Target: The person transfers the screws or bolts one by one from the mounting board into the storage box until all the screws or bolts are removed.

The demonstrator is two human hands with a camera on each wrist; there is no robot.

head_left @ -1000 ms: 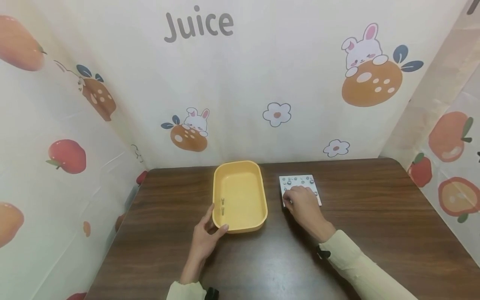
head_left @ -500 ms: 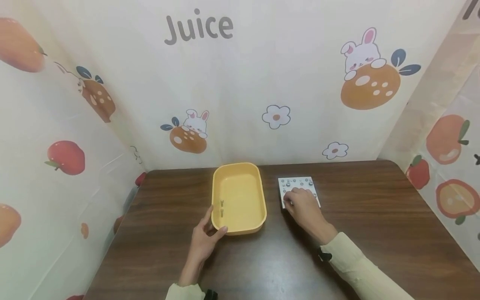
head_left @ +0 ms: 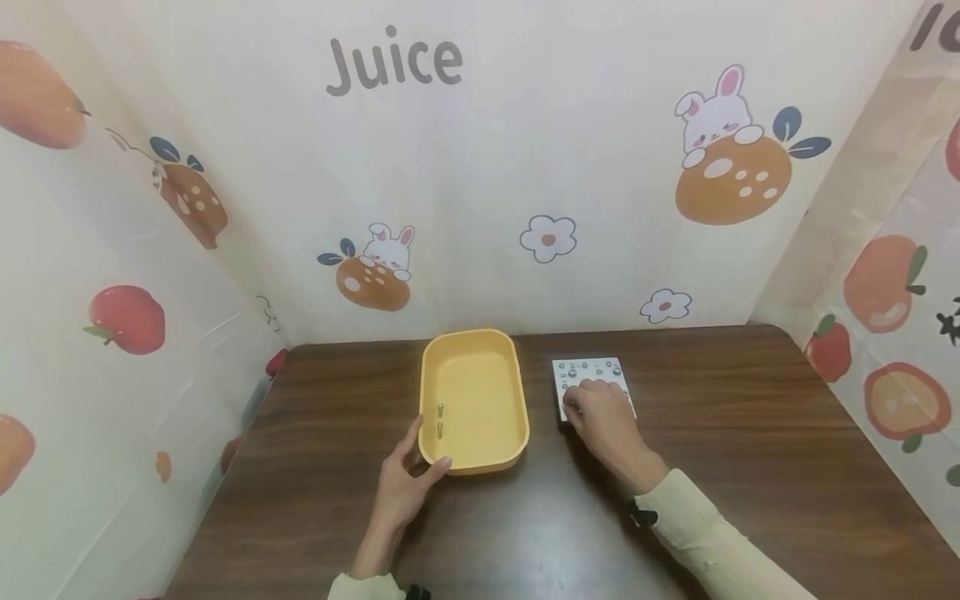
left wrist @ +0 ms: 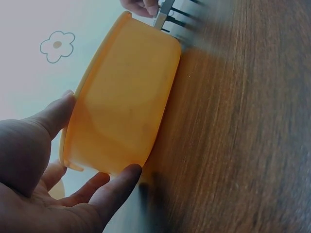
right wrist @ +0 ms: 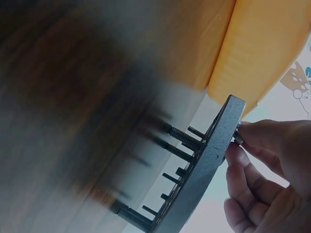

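My left hand (head_left: 401, 493) holds a yellow plastic tray (head_left: 483, 392) by its near left corner, thumb at the front rim and fingers along the left side. Two small screws (head_left: 440, 421) lie inside the tray, near its left wall. To the right stands a pale metal plate (head_left: 606, 381) dotted with screw heads. My right hand (head_left: 606, 421) is over the plate's near left part. The right wrist view shows its thumb and index finger pinching a small metal screw (right wrist: 237, 138) at the plate's top face. Several threaded shanks (right wrist: 182, 141) stick out below the plate.
Both things stand on a dark wood-grain table (head_left: 337, 417), toward its far edge. A white curtain (head_left: 480, 150) printed with fruit, rabbits and flowers hangs behind and along both sides.
The head view has tilted up a little, so everything sits slightly lower and further left. Both hands keep their places, the left at the tray and the right at the plate.
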